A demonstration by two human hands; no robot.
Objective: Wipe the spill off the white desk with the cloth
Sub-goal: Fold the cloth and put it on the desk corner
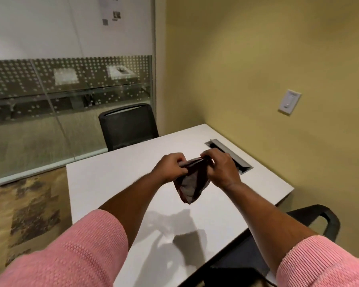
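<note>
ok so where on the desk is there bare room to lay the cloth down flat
Most of the white desk is bare: the wide stretch from its left edge to under the left hand, and the near part under the hanging cloth. Less room at the far right, where the cable slot sits behind the right hand.

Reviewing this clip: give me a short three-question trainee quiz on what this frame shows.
1. True or false: the cloth is lying flat on the white desk.
2. Which hands grip the cloth? A) left only B) right only C) both
3. Fill in: the open cable tray in the desk lies just beyond the ____ hand.

Key:
1. False; it hangs in the air above the desk.
2. C; the left hand and the right hand pinch its top edge.
3. right
</note>
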